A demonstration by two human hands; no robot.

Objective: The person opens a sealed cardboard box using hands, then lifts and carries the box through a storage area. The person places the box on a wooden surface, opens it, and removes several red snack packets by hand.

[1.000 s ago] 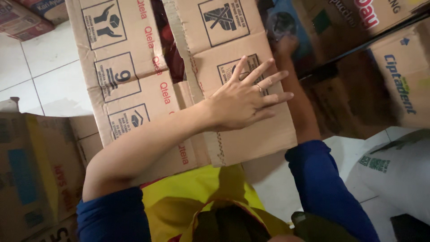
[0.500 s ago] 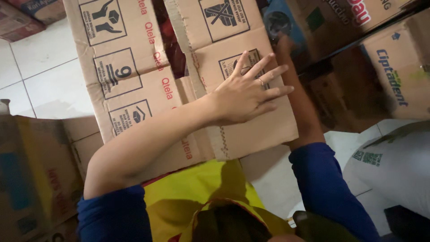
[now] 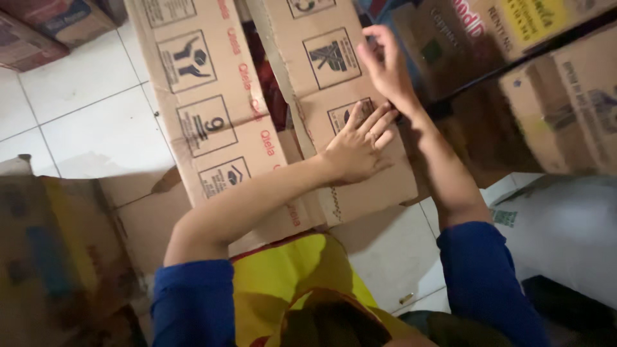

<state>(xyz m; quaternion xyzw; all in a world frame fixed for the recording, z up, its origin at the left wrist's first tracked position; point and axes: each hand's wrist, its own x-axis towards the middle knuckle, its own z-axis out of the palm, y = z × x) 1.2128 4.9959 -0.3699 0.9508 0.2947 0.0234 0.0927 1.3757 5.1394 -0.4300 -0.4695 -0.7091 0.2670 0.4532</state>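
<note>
A large brown cardboard box [image 3: 212, 122] with printed handling symbols lies on the white tiled floor, its two top flaps nearly closed with a dark red gap between them. My left hand [image 3: 357, 144] presses flat on the right flap [image 3: 334, 64], fingers spread, a ring on one finger. My right hand [image 3: 385, 64] rests on the far right edge of that same flap, fingers loosely curled against the cardboard. Both forearms are bare below blue sleeves.
Stacked cardboard cartons [image 3: 514, 58] crowd the right side. A white box [image 3: 559, 225] sits at the lower right. More boxes stand at the lower left [image 3: 45, 250] and upper left [image 3: 45, 26]. White floor tiles [image 3: 77, 122] show to the left.
My right hand has come up from behind the flap onto its right edge. My left hand has drawn its fingers closer together and stays pressed on the flap. The view has shifted slightly.
</note>
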